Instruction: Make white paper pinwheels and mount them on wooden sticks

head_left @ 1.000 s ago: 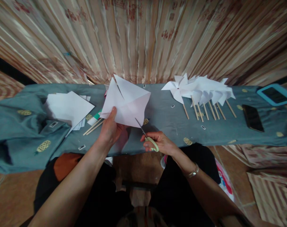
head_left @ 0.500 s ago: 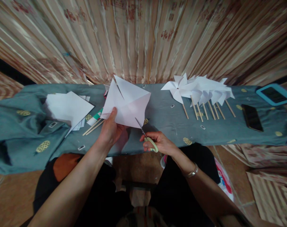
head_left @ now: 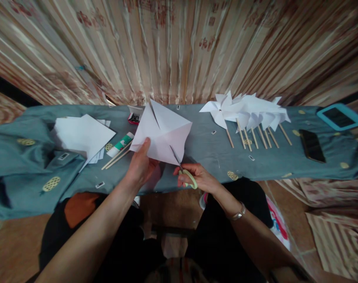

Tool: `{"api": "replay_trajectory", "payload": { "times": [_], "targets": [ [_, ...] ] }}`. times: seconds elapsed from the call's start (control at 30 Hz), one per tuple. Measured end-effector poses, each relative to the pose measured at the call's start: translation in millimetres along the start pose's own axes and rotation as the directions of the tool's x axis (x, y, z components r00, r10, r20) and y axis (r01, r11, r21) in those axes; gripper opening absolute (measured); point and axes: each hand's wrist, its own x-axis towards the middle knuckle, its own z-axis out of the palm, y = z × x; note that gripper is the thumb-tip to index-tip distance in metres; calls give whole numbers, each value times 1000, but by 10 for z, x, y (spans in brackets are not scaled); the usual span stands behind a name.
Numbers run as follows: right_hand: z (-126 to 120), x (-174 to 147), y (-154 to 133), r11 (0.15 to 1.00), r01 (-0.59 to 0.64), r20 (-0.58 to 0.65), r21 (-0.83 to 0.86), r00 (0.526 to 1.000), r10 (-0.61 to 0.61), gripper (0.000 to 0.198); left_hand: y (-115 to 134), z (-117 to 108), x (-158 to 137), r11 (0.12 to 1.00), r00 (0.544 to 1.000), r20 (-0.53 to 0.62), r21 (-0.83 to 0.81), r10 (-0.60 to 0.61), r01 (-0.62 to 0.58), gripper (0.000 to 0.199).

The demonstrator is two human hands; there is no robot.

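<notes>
A square sheet of white paper [head_left: 169, 137] with a slit running in from its far corner is pinched in my left hand [head_left: 142, 163], thumb on top. Creases cross its middle. My right hand [head_left: 198, 177] grips the pale green handles of a pair of scissors [head_left: 190, 179]. The blades reach over the paper from its near right corner, pointing towards the centre; whether they are fully closed on it I cannot make out. Left of the paper lie a green and white glue stick [head_left: 120, 144] and wooden sticks [head_left: 115, 158].
A stack of white paper sheets [head_left: 81, 135] lies on the left. Several paper pinwheels [head_left: 221, 110] on sticks stand in a row to the right. Beyond them are a phone [head_left: 312, 145] and a blue-framed tablet [head_left: 340, 117]. A small red box [head_left: 133, 118] holds dark bits.
My left hand and the paper have shifted slightly right and nearer, uncovering more of the glue stick and the small red box. The scissors stay at the paper's near right corner.
</notes>
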Motion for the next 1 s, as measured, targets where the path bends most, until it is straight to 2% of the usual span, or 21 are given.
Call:
{"api": "replay_trajectory", "payload": {
  "times": [0.5, 1.0],
  "targets": [
    [17, 12, 14, 999, -22, -43, 39, 999, 24, 48, -48, -47, 15, 999, 999, 43, 34, -5, 4, 16],
    [32, 44, 28, 997, -53, -56, 57, 997, 57, 48, -23, -34, 6, 1000, 1000, 22, 25, -5, 5, 18]
  ]
}}
